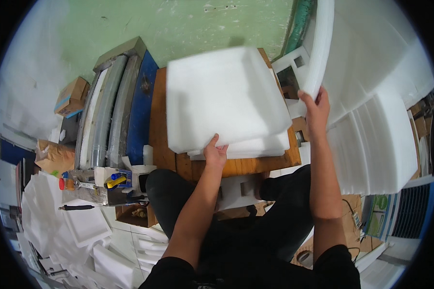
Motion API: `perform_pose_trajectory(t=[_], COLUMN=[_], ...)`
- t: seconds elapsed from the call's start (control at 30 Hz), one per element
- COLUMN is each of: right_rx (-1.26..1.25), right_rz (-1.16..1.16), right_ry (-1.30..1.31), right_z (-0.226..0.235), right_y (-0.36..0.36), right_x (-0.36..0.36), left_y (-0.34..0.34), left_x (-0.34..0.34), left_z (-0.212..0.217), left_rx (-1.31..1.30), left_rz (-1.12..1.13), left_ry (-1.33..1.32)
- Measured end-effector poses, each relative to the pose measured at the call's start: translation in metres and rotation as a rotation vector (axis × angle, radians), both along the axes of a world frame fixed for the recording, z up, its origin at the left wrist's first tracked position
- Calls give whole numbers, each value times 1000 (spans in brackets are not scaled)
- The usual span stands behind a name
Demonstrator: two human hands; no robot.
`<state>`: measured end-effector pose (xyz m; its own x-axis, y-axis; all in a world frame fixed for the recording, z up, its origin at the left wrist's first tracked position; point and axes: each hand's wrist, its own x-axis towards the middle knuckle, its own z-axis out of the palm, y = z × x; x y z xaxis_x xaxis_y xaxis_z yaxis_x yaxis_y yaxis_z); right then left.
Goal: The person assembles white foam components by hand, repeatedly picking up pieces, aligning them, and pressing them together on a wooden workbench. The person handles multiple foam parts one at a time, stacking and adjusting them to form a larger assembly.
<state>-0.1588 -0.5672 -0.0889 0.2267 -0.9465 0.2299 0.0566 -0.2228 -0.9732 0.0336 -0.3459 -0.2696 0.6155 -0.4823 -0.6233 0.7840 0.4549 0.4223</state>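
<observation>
Your left hand (216, 151) has thumb and fingers clamped on the near edge of one white foam sheet (222, 96) at centre; at least one more lies beneath. Your right hand (317, 110), upper right, clamps one upright foam piece (322, 48). One wooden table (248, 167) stands before a scuffed green wall (178, 24).

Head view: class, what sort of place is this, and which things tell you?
Probably a small workshop, perhaps for foam packaging: white foam sheets stacked on a wooden table, what looks like a roller machine beside it, and loose foam pieces at lower left.
</observation>
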Motion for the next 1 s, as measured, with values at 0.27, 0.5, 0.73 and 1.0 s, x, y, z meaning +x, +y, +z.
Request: perform_pose_trajectory(t=[0.27, 0.5, 0.73, 1.0], right_rx=[417, 565, -297, -996], right_rz=[375, 691, 927, 1170], right_ry=[-163, -253, 463, 595], right_z=[-16, -20, 13, 14], right_y=[13, 28, 105, 160], right_x=[17, 44, 124, 272], left_y=[-6, 11, 2, 7], left_x=[-9, -39, -55, -52], left_z=[-7, 6, 41, 60], left_rx=[140, 280, 212, 175], left_rz=[-124, -654, -1537, -1738], left_ry=[-34, 27, -1601, -2049])
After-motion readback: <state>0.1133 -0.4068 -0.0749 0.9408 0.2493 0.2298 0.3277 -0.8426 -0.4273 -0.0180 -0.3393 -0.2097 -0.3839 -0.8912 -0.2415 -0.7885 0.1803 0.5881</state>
